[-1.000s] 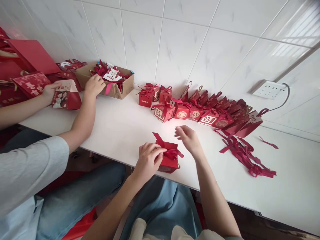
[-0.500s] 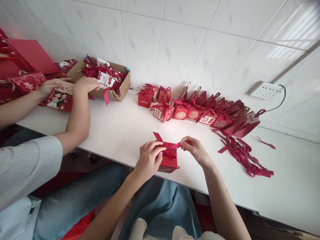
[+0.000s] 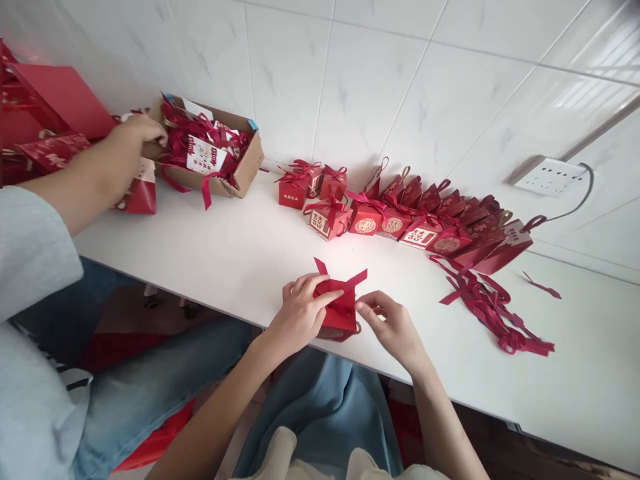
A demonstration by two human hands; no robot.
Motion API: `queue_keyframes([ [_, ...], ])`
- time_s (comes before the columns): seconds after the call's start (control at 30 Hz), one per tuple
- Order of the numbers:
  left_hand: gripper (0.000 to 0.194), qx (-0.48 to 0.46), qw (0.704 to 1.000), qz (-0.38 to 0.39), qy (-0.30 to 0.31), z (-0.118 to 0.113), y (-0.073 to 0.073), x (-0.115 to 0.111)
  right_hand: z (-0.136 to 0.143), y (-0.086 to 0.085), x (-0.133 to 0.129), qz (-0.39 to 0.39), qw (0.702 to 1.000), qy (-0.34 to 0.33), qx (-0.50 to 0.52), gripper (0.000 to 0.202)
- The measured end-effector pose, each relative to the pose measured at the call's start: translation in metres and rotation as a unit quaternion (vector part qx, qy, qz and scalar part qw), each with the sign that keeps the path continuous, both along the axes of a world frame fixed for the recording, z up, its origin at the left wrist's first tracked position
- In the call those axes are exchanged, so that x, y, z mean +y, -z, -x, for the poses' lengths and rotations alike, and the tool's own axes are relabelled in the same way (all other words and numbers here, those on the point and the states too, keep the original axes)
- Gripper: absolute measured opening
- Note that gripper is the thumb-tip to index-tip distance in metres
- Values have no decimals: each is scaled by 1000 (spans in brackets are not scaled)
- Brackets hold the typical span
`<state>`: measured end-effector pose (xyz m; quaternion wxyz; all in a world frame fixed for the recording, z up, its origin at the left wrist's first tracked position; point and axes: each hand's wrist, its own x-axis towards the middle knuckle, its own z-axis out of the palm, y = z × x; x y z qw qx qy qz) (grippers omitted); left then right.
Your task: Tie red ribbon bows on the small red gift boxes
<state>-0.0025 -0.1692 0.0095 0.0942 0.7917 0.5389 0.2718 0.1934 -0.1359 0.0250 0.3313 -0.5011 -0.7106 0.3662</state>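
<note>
- Small red box (image 3: 340,331), lower centre: left part of top and near side covered by left hand (image 3: 303,308); knot of ribbon (image 3: 357,279) hidden beneath the fingers.
- Right hand (image 3: 390,323), lower centre: contact between fingertips and box or ribbon not determinable.
- Co-worker's arm (image 3: 95,173), left: sleeve cut by left edge; hand blurred.
- Box with pale top (image 3: 145,197), left: largely behind that forearm.
- Red bags (image 3: 65,93), upper left: cut by left edge.
- Carton (image 3: 250,163), upper left: lower contents buried.
- Row of red boxes (image 3: 450,237), right of centre: rear pieces overlapped; small lettering illegible.
- Cable (image 3: 593,190), right: far end concealed behind row.
- White table (image 3: 595,373): cropped at right edge.
</note>
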Motion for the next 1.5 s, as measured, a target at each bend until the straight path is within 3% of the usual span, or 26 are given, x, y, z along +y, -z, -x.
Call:
queue_keyframes([
  [0.1,46,1,1000,2,-9,-1,1,3,7,-1,-16,-26,998,2,-55,20],
  [0.23,44,7,1000,-8,-12,0,2,4,18,-1,-15,-4,1000,-15,-20,15],
  [0.37,43,9,1000,-21,-20,-2,3,4,20,-8,-8,120,987,-71,75,27],
  [0.53,45,0,1000,-7,-18,-2,2,3,14,-10,6,308,930,-132,148,32],
  [0.63,46,-3,1000,2,-14,-2,1,2,10,-7,11,363,907,-151,151,34],
  [0.9,44,-24,1000,7,-11,-1,1,4,9,-3,6,229,968,-64,74,35],
  [1.1,41,-140,990,-7,-6,6,0,0,10,-7,-15,148,988,45,-11,49],
  [1.17,37,-198,979,-28,-39,9,1,-4,12,-8,-21,121,990,51,-51,54],
  [1.27,13,-235,962,-22,-137,10,4,-10,16,-7,-23,95,992,41,-68,56],
  [1.33,17,-228,958,19,-172,9,5,-12,19,-6,-20,93,993,35,-57,55],
  [1.5,25,-239,955,70,-161,6,4,-13,24,-1,-11,126,992,24,19,51],
])
